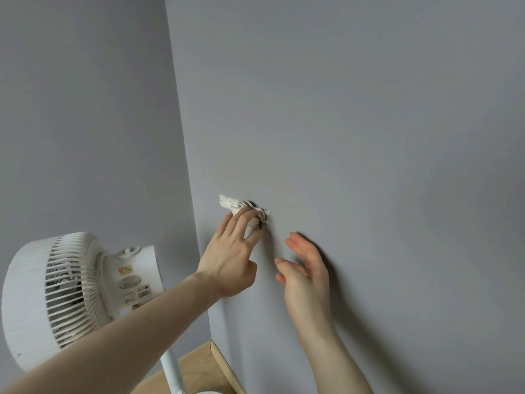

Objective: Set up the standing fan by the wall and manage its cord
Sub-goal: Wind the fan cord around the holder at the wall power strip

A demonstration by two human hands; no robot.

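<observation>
A white standing fan (65, 291) stands at the lower left on a white pole (170, 371), close to the corner of the grey wall (369, 123). On that wall sits a white hook strip (227, 201) with a dark cord (250, 205) looped over it. My left hand (233, 257) reaches up to the strip and pinches a white piece (251, 226) just under the cord. My right hand (306, 268) hovers beside it, fingers straight and spread, holding nothing.
A light wooden skirting board (224, 365) runs along the foot of the wall above a wooden floor (196, 362). The fan's round base (210, 392) barely shows at the bottom edge.
</observation>
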